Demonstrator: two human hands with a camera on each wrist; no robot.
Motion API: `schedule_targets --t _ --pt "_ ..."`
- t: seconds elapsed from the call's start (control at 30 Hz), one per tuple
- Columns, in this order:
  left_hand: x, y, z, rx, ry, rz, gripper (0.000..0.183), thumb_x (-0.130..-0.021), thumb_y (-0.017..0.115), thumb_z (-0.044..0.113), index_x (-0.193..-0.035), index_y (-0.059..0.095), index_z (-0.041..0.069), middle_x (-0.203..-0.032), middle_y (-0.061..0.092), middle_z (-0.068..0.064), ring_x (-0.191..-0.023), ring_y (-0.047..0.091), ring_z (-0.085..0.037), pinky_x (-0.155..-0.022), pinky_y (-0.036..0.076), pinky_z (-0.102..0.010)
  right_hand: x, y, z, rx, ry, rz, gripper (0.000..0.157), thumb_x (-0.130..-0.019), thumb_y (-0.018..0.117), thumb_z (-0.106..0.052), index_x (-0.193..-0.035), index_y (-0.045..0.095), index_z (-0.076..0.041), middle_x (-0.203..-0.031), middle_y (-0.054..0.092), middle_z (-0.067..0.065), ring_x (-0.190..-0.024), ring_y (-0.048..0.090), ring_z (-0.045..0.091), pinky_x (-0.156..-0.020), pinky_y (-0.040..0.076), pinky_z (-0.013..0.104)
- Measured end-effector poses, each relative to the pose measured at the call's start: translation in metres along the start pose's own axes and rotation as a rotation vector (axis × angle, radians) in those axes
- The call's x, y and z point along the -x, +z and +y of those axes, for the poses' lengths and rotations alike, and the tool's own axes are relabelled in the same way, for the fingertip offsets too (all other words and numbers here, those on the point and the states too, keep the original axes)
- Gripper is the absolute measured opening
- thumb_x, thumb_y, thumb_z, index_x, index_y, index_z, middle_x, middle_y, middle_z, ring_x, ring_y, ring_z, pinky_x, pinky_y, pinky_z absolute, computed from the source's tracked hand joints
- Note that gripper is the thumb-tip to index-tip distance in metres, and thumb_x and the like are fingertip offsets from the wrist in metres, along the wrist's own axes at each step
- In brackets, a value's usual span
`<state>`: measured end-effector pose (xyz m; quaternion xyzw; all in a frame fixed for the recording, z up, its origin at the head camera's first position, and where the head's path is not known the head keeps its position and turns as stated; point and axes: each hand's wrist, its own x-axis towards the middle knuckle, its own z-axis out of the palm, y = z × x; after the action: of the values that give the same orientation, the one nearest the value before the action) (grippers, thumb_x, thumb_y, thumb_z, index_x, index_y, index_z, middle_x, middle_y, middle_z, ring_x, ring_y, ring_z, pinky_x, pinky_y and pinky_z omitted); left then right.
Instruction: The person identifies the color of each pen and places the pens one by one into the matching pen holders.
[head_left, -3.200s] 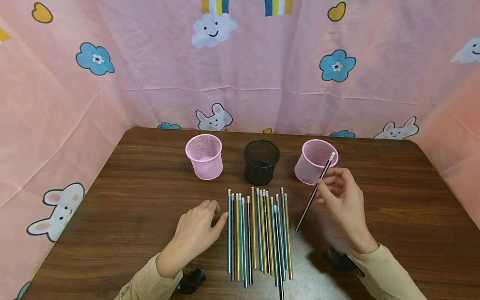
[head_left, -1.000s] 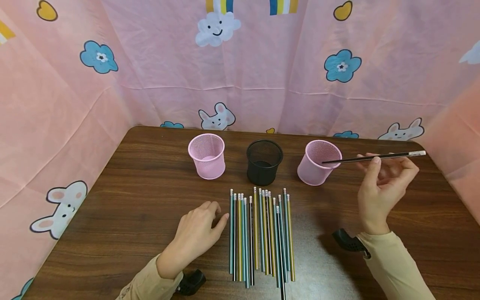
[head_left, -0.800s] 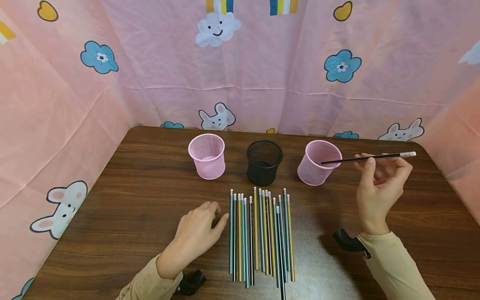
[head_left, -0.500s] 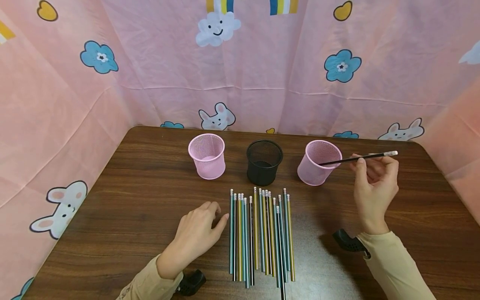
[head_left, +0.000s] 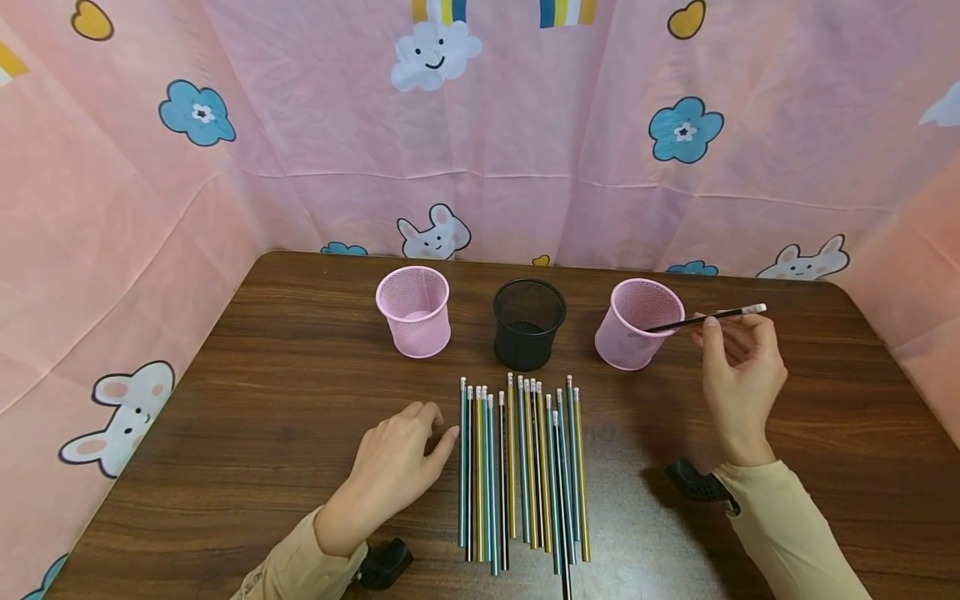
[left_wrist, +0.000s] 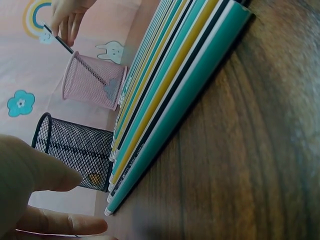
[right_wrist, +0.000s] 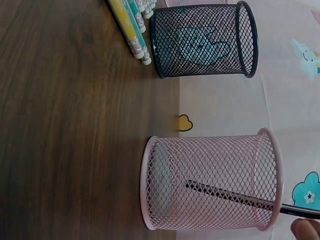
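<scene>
My right hand [head_left: 742, 379] pinches a black pencil [head_left: 723, 316] near its white eraser end, at the right pink mesh cup [head_left: 626, 337]. The pencil slants over the rim, and through the mesh in the right wrist view its lower end shows inside the cup [right_wrist: 215, 182], short of the base. My left hand [head_left: 393, 475] lies on the table, fingers loosely bent and holding nothing. Just right of its thumb is a row of pencils [head_left: 521, 467] in teal, gold and black, erasers toward the cups. In the left wrist view these pencils [left_wrist: 165, 100] run close beside the hand.
A black mesh cup [head_left: 528, 325] stands in the middle of the cup row, with another pink mesh cup [head_left: 414, 312] to its left. Behind the wooden table [head_left: 300, 350] hangs a pink printed cloth [head_left: 510, 125]. One black pencil [head_left: 566, 575] reaches nearer the front than the others.
The right hand lifted the black pencil from in front of the right cup, turned it eraser outward, then moved left, sliding its end deeper into the cup. The left hand stayed put.
</scene>
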<state>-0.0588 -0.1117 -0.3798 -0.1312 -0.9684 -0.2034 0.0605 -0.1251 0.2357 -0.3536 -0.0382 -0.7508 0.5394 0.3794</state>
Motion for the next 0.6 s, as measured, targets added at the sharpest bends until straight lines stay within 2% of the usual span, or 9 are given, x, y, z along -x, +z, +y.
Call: schedule_targets --t 0.1,0.3,0.6 --pt "-0.0009 0.0007 0.0003 -0.001 0.003 0.000 0.019 -0.088 0.068 0.028 -0.079 0.060 0.012 -0.069 0.056 0.002 -0.054 0.051 -0.012 -0.045 0.037 -0.028 0.0001 -0.0005 0.0006 0.061 0.019 -0.014 0.013 -0.091 0.062 -0.011 -0.098 0.060 -0.001 -0.087 0.065 -0.022 -0.076 0.066 -0.006 -0.069 0.051 0.010" --pt "-0.0011 0.0007 0.0006 -0.004 0.007 0.007 0.019 -0.087 0.067 0.027 -0.078 0.059 0.013 -0.068 0.054 0.003 -0.053 0.050 -0.011 -0.045 0.036 -0.028 0.0019 -0.0028 0.0024 0.218 0.040 -0.028 0.026 -0.090 0.066 -0.019 -0.100 0.063 0.005 -0.084 0.057 -0.033 -0.077 0.058 -0.017 -0.070 0.044 0.005" --pt "-0.0008 0.0005 0.0004 -0.004 0.004 0.004 0.019 -0.087 0.068 0.027 -0.079 0.060 0.012 -0.070 0.056 0.002 -0.054 0.053 -0.012 -0.045 0.037 -0.028 0.0029 -0.0042 0.0087 0.291 0.046 -0.053 0.029 -0.090 0.065 -0.024 -0.101 0.065 0.002 -0.084 0.053 -0.035 -0.076 0.054 -0.020 -0.068 0.041 0.005"
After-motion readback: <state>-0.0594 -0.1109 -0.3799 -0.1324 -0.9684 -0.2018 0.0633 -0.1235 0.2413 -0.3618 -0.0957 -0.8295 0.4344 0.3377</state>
